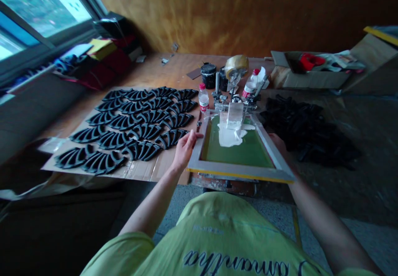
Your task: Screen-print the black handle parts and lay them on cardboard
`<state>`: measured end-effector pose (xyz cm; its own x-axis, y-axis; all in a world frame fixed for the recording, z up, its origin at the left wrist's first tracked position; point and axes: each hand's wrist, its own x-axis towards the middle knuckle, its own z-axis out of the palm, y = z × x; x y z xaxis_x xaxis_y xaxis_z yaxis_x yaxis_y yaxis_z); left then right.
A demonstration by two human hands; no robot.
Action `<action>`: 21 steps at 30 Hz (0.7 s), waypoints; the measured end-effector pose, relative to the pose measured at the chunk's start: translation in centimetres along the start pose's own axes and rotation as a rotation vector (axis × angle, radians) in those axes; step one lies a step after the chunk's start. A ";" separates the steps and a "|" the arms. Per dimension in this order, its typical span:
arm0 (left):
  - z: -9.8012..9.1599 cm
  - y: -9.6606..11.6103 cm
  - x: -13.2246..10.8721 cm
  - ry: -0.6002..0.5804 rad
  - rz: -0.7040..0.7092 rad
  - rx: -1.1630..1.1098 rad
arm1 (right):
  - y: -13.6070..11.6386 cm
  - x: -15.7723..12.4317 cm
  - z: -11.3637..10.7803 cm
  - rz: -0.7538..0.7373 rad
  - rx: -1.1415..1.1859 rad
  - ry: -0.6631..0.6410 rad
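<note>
Wooden tabletop (155,72) holds rows of black moulded pieces (146,130) on cardboard sheet (155,169). Screen-printing frame (236,170) with white ink (228,137) on green mesh (239,153) lies between hands. Left hand (185,149) clamped on left rail, fingers spread; right hand (277,143) at right rail, partly hidden, grip unclear; arms reach forward.

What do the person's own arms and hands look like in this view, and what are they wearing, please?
The left hand and right hand are ungloved, and the forearms are bare. The person wears a short-sleeved light green T-shirt, its left sleeve ending above the elbow, with dark cursive lettering across the front.
</note>
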<state>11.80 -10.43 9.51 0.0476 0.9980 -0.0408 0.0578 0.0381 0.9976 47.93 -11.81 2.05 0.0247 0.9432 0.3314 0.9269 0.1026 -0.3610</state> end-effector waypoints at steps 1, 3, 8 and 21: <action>-0.2 -1.8 -0.7 -0.038 -0.067 0.013 | 0.3 0.9 -0.6 0.030 0.005 0.045; -0.2 -5.4 -1.6 -0.095 -0.175 0.021 | -0.8 3.0 -1.3 0.033 0.036 0.127; 0.2 -11.9 -1.5 -0.100 -0.261 0.159 | -8.1 6.8 0.3 -0.195 -0.094 -0.003; 0.1 -13.8 -1.0 -0.071 -0.216 0.328 | -9.3 0.1 0.5 -0.666 -0.051 -0.429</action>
<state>11.03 -11.94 -4.22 0.0681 0.9625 -0.2627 0.3890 0.2169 0.8953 39.09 -12.51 5.01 -0.6777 0.7292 0.0948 0.7123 0.6830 -0.1618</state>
